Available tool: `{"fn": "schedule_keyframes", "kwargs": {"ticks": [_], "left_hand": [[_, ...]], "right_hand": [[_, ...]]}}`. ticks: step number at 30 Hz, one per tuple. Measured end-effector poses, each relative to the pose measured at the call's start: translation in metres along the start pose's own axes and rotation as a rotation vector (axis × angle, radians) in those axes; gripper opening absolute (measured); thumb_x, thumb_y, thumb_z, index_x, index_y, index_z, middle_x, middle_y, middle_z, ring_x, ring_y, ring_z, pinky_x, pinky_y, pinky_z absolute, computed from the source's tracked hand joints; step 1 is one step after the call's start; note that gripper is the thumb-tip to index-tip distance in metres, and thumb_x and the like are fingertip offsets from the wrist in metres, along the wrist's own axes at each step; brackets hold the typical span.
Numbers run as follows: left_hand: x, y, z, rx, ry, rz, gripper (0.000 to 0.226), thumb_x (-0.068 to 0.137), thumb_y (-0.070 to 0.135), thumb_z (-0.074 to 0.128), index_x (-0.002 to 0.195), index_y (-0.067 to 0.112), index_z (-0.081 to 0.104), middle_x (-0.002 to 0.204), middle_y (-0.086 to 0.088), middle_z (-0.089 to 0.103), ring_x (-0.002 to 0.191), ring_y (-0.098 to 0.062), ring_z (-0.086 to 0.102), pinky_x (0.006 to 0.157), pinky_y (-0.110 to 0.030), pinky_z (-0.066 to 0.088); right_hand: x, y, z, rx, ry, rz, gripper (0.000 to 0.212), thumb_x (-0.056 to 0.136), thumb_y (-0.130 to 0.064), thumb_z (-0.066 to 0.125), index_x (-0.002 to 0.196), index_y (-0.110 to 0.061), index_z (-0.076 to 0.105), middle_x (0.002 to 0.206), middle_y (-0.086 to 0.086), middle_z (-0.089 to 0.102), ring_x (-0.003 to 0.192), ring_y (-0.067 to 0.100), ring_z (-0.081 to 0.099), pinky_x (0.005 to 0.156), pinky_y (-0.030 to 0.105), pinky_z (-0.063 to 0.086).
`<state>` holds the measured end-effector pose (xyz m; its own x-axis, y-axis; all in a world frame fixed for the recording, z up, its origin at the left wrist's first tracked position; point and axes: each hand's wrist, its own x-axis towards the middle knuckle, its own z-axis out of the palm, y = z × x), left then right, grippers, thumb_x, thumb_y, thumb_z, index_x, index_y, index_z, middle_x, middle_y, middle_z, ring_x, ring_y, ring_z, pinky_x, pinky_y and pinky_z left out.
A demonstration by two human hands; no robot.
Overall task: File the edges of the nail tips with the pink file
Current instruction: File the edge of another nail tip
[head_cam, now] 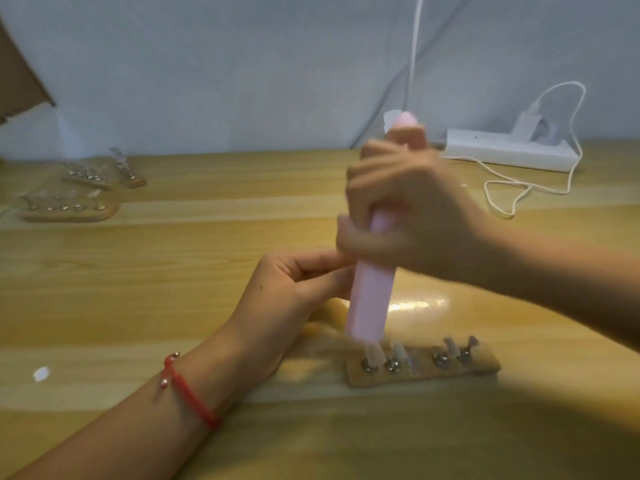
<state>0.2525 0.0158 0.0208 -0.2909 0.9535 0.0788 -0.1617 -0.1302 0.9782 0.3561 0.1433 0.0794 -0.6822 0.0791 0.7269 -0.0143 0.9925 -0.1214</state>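
The right hand [408, 209] wraps its fingers tight round the upper half of the pink file [370, 303] and holds it standing almost straight up. Below the grip the long bare end of the file points down. Its bottom edge sits on or just above the nail tips [375, 353] — the blur hides which. The tips stand in a row on little metal pegs on a wooden strip [485, 367], right under the grip.

The file looks light and a bit bendy, so a hold nearer its low end would likely give a steadier rub. The nail tips look thin and easy to snap or knock off, so soft strokes seem best. The strip is narrow and might slide if pushed hard.

The left hand [287, 299] is down and to the left of the grip, fingers curled toward the file. I cannot tell if it pinches anything.

The table [173, 271] spreads wide to the left of the grip. Far behind the grip lie a white power strip [509, 154] and its cord [519, 192] — well apart.
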Motion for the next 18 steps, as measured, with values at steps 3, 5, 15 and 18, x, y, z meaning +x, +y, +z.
{"fn": "schedule_keyframes", "kwargs": {"ticks": [3,5,15,18], "left_hand": [[0.0,0.0,0.0,0.044,0.036,-0.002,0.03,0.061,0.031,0.072,0.085,0.015,0.078,0.076,0.0,0.074,0.067,-0.007,0.065,0.06,-0.022,0.051],[-0.001,0.0,0.001,0.093,0.008,0.015,0.025,0.065,0.028,0.07,0.085,0.016,0.078,0.076,0.001,0.074,0.071,-0.006,0.065,0.061,-0.019,0.051],[0.004,-0.003,0.0,-0.028,0.047,0.011,0.033,0.063,0.033,0.072,0.09,0.016,0.078,0.08,0.0,0.075,0.073,-0.006,0.067,0.061,-0.016,0.05],[0.002,-0.003,0.0,-0.032,0.012,0.009,0.03,0.069,0.033,0.075,0.095,0.017,0.077,0.085,0.001,0.075,0.074,-0.004,0.066,0.062,-0.014,0.049]], "right_hand": [[0.008,0.004,-0.006,0.021,0.104,0.076,0.029,0.075,-0.014,0.062,0.053,-0.02,0.043,0.053,-0.014,0.036,0.061,0.008,0.035,0.079,0.037,0.027],[0.017,0.01,-0.01,-0.002,0.162,0.176,0.028,0.074,-0.015,0.061,0.053,-0.018,0.044,0.054,-0.016,0.034,0.061,0.004,0.034,0.081,0.036,0.026],[0.014,0.006,-0.013,-0.025,0.172,0.146,0.027,0.075,-0.016,0.061,0.051,-0.009,0.05,0.052,-0.009,0.038,0.061,0.007,0.035,0.079,0.035,0.029],[-0.003,-0.001,0.001,-0.016,0.041,0.04,0.031,0.074,-0.01,0.065,0.05,-0.015,0.046,0.053,-0.006,0.04,0.062,0.016,0.035,0.076,0.037,0.028]]}}
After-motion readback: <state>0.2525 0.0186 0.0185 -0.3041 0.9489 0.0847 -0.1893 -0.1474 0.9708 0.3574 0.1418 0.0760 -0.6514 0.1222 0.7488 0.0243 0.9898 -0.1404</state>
